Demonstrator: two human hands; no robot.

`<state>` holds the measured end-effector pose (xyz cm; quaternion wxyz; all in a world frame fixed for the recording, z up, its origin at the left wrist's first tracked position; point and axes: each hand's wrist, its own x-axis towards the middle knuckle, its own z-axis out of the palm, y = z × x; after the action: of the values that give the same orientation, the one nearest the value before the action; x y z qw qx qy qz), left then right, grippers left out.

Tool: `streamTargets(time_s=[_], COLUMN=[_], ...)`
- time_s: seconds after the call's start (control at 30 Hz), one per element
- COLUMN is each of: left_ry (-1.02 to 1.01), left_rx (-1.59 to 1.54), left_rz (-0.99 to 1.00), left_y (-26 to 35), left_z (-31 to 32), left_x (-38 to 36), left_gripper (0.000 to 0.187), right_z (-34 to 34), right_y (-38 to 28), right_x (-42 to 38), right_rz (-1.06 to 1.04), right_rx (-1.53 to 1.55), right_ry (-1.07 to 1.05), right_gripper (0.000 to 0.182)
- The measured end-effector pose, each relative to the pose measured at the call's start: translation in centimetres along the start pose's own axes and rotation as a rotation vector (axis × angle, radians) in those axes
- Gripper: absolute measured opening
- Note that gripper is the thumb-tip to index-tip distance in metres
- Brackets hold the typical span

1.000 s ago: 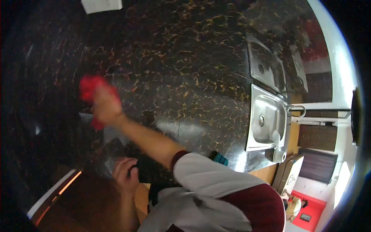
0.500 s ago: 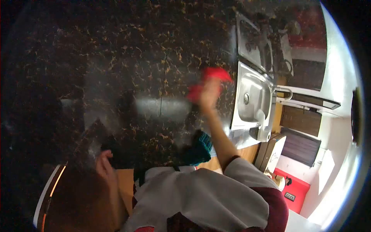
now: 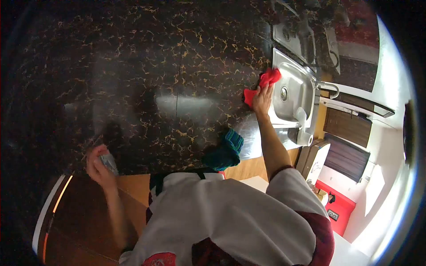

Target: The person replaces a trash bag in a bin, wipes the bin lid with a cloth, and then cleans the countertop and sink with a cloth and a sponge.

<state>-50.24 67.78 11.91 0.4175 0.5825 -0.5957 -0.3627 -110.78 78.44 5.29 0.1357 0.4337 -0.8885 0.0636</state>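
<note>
My right hand (image 3: 262,98) presses a red cloth (image 3: 270,77) down at the rim of the steel sink (image 3: 293,91), its fingers over the fabric and part of the cloth sticking out on either side. Near the counter's front edge, my left hand (image 3: 100,166) curls beside a small pale grey, shiny thing (image 3: 108,163); I cannot tell what that is. Between the two arms, a dark teal cloth (image 3: 224,153) lies bunched at the counter edge.
The dark marbled countertop (image 3: 146,62) with gold veins fills most of the view. Right of the sink stands a faucet (image 3: 328,88), and a white object (image 3: 301,117) sits at the sink's near corner. Below the counter lies a wooden floor (image 3: 248,170).
My right hand has moved right with the red cloth, from the countertop to the sink's rim. My left hand has shifted left and up, and a pale grey thing now shows at it.
</note>
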Motion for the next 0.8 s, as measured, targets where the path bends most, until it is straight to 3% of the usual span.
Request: streamTargets(time_s=[0.1,0.13,0.17,0.2,0.23,0.27,0.33,0.4,0.47,0.5,0.6,0.67,0.8], left_ry=[0.028,0.024,0.008,-0.030,-0.055,-0.091,0.020,0.107,0.212,0.109,-0.285,-0.381,-0.355], left_rx=[-0.042,-0.051,-0.057,-0.041,-0.024,-0.001,-0.004,-0.007,-0.017,-0.051,0.027,-0.035,-0.350], left_rz=[-0.035,-0.024,-0.013,0.055,0.135,0.215,0.184,0.060,-0.114,-0.080,0.117,0.273,0.117], left_y=[1.0,1.6,2.5,3.7,5.0,5.9,5.4,4.3,2.6,2.5,10.3,13.7,15.9], left_z=[1.0,1.8,2.0,2.1,2.1,1.8,0.1,-1.1,-0.5,1.1,7.7,10.3,14.3], left_x=[-1.7,-1.7,-2.0,-2.3,-2.2,-2.0,-4.0,-7.3,-10.5,-11.7,-13.4,-14.3,-16.9], left_gripper=[0.043,0.043,0.042,0.043,0.043,0.043,0.042,0.039,0.033,0.028,0.020,0.020,0.020], right_z=[0.9,-4.8,-5.4,-6.8,-9.3,-8.9,-7.5,-9.4,-2.0,-2.7,-1.7,-4.6,-8.1], right_y=[-12.8,-22.8,-28.1,-33.2,-35.3,-35.6,-32.3,-26.0,-16.5,-14.1,-6.6,-6.5,-5.6], right_x=[-6.2,-8.8,-13.9,-18.9,-20.3,-21.7,-18.7,-11.3,-6.9,-4.2,0.1,1.5,0.7], right_rz=[-0.408,-0.395,-0.516,-0.746,-0.863,-0.971,-1.070,-0.900,-0.868,-0.593,-0.394,0.084,0.426], right_rx=[0.059,0.287,0.470,0.476,0.777,0.739,0.566,0.245,0.366,0.320,0.491,0.863,1.734], right_ry=[-0.215,-0.184,-0.401,-0.421,-0.598,-0.518,-0.380,-0.415,0.164,-0.011,-0.113,-0.213,-0.394], right_gripper=[0.031,0.033,0.045,0.057,0.062,0.065,0.062,0.060,0.057,0.057,0.045,0.040,0.040])
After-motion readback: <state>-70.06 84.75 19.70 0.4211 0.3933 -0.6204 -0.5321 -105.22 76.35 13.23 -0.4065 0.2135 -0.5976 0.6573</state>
